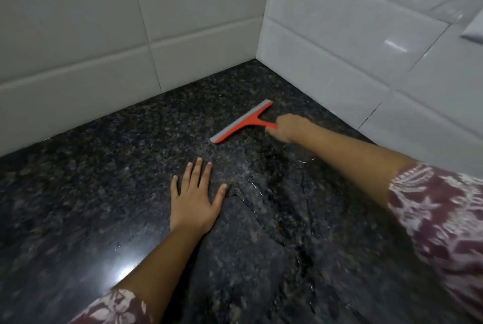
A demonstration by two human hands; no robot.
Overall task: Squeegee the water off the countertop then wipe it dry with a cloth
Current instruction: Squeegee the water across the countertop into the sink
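Observation:
An orange squeegee [243, 122] with a grey rubber blade lies blade-down on the dark speckled granite countertop [104, 193], near the back corner. My right hand [288, 127] is closed around its short handle, arm stretched out from the right. My left hand [194, 197] rests flat on the counter with fingers spread, nearer to me and left of the squeegee. A sheet of water [264, 193] with a glinting edge covers the counter between and right of my hands. No cloth is in view.
White tiled walls [183, 23] meet at a corner just behind the squeegee, the right wall [366, 49] running close beside my right arm. A bright light reflection [125, 266] shines on the counter at lower left.

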